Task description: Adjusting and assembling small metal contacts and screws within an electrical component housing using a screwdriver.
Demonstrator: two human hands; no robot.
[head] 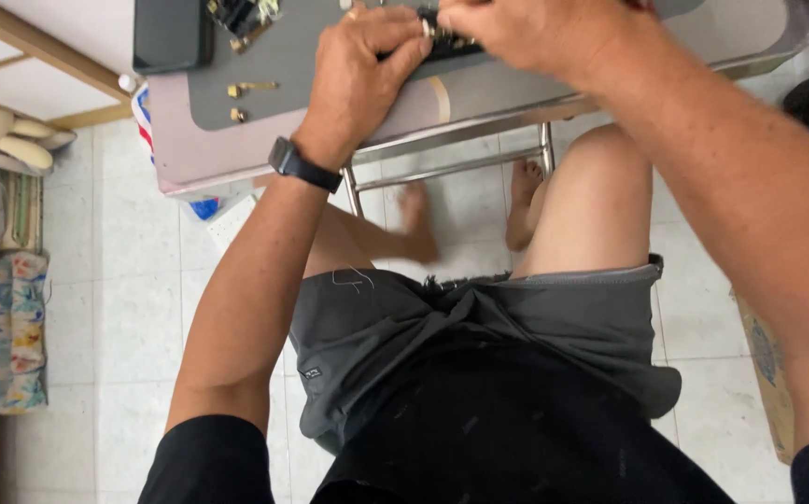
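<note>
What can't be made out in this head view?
- Dark part under both hands: mostly covered by the left hand and right hand; kind unclear.
- Right hand's fingertips: cut by the top edge.
- Brass pieces on the grey mat: too small to identify.
- Black case: cropped at the top.

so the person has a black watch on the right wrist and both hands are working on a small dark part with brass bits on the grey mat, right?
Not quite: the black watch sits on the left wrist, not the right. The rest holds in the head view: the left hand and the right hand both grip the small dark part with brass bits over the grey mat.
</note>
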